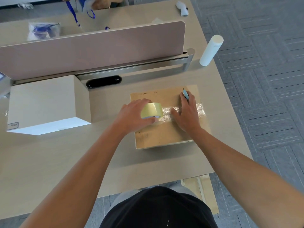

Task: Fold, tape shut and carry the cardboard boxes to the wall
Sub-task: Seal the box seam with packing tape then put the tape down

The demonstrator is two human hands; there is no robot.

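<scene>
Head camera, looking down at a pale wooden desk. One closed cardboard box lies flat near the desk's right edge, partly hidden by both hands. The left hand grasps one roll of yellowish tape, fingers curled over it, standing on the box top. The right hand presses flat on a crinkled strip of clear tape along the box seam, while its fingers pinch one blue utility knife, mostly hidden. Dark marks on the box cannot be read. One white box stands to the left; its small label is illegible. One white cylinder stands behind, right. More flattened cardboard on the floor is cut off by the desk.
</scene>
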